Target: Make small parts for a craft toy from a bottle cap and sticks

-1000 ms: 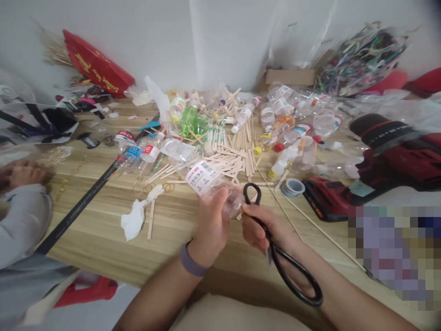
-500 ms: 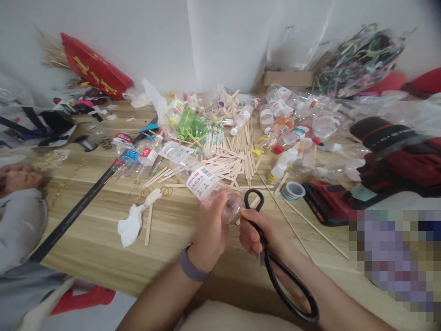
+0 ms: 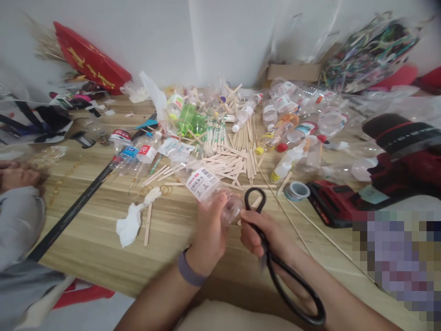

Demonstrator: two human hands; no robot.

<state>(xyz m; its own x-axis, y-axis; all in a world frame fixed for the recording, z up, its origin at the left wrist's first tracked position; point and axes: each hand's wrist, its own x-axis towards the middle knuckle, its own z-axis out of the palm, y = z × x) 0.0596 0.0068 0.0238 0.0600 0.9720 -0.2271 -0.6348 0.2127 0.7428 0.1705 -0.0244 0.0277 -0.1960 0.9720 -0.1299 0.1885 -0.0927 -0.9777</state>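
Note:
A clear plastic bottle (image 3: pixel 202 185) with a white label lies tilted in my left hand (image 3: pixel 211 230), whose fingers wrap round its lower part near the centre. Black-handled scissors (image 3: pixel 292 280) are held in my right hand (image 3: pixel 263 232), with one loop above the fingers and the other reaching down over the forearm. The thumb and forefinger of that hand are at the near end of the bottle. The scissor blades are mostly hidden by the hand. Beyond the bottle lies a pile of flat wooden sticks (image 3: pixel 227 163).
Several bottles (image 3: pixel 285 101) stand and lie at the back. A red and black power tool (image 3: pixel 399 170) is on the right, beside a tape roll (image 3: pixel 296 191). Crumpled tissue (image 3: pixel 130 225) and a long black bar (image 3: pixel 74 209) are left. Another person's hand (image 3: pixel 19 177) rests at far left.
The view has shifted slightly, so the tool and the back-right bottles appear farther right. My hands keep nearly the same hold on the bottle and scissors.

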